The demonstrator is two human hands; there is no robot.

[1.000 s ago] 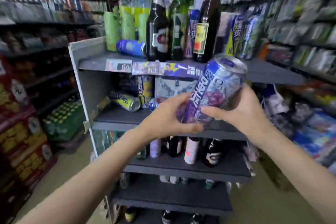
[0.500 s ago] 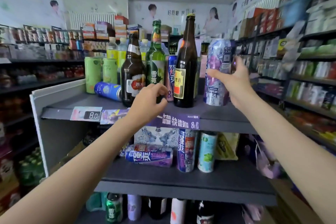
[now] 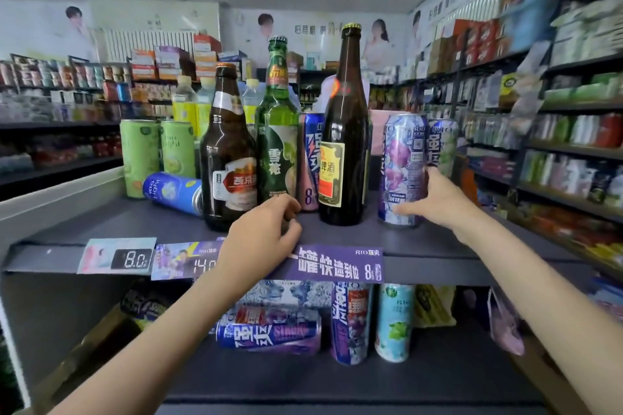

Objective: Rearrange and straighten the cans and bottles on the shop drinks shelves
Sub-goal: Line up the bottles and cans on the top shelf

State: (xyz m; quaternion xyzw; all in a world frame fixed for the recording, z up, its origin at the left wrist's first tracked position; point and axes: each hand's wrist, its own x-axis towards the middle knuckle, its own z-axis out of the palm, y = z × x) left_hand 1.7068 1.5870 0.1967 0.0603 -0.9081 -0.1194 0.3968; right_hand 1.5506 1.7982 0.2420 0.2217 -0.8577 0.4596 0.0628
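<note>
Since half a second ago the purple RIO can [image 3: 402,169] has come down onto the top shelf [image 3: 438,239] and stands upright, just right of the tall dark beer bottle [image 3: 344,131]. Right hand [image 3: 438,200] holds the can low on its side, thumb and fingers round it. Left hand [image 3: 261,237] rests at the shelf's front edge, fingers loosely curled, holding nothing, before the green beer bottle [image 3: 277,131].

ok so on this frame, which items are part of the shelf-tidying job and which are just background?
In the job:
- purple can, upright on the top shelf, right hand on it
- left hand, holding nothing
- blue can lying on its side
- brown bottle, green bottle, dark bottle
- toppled can on the lower shelf

Background:
- price tags
- wall posters
- side aisle shelves
</note>
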